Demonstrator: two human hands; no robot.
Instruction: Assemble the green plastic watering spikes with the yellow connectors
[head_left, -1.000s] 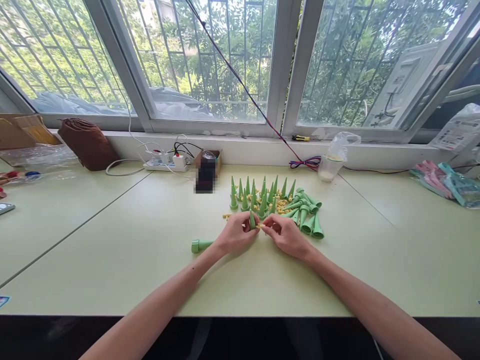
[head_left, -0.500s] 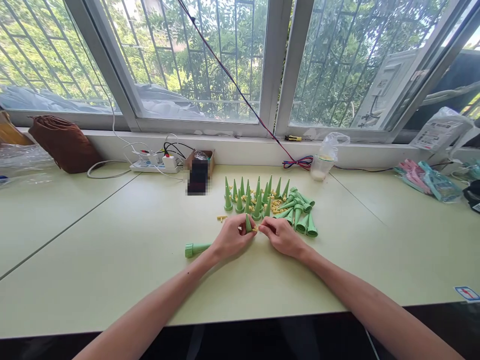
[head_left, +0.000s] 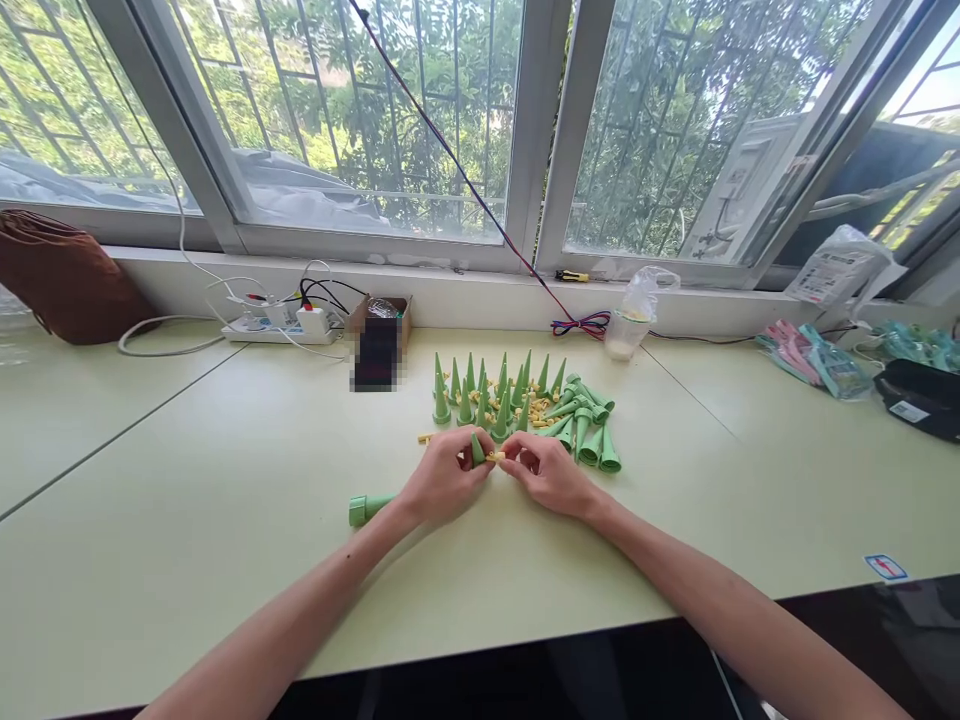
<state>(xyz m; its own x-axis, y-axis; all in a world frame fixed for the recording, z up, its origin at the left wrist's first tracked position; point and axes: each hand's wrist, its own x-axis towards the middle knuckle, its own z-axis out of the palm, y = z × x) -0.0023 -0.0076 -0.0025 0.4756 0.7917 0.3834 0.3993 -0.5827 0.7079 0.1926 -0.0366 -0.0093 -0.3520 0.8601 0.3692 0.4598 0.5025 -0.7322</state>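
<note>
My left hand point(head_left: 448, 475) is closed around a green plastic spike point(head_left: 478, 450), its tip pointing up. A small yellow plastic valve point(head_left: 495, 457) bridges the gap between my hands at the spike's side. The thumb and fingertips of my right hand point(head_left: 551, 470) pinch the valve's outer end. Just beyond my hands, several green spikes point(head_left: 440, 398) stand upright on their wide ends, some with yellow valves on them. Loose yellow valves point(head_left: 538, 408) lie among them. Another green spike point(head_left: 367, 509) lies by my left wrist, partly hidden by the forearm.
More green spikes point(head_left: 590, 440) lie in a pile right of the standing ones. Along the sill are a power strip point(head_left: 262, 328), a small cardboard box point(head_left: 403, 320), a bagged plastic cup point(head_left: 627, 333) and a cable bundle point(head_left: 585, 325). A black pouch point(head_left: 919, 400) lies at far right.
The view has turned slightly right, so the scene sits further left. My right fingertips have come onto the yellow valve's end, and more of the valve shows. My left hand keeps its hold.
</note>
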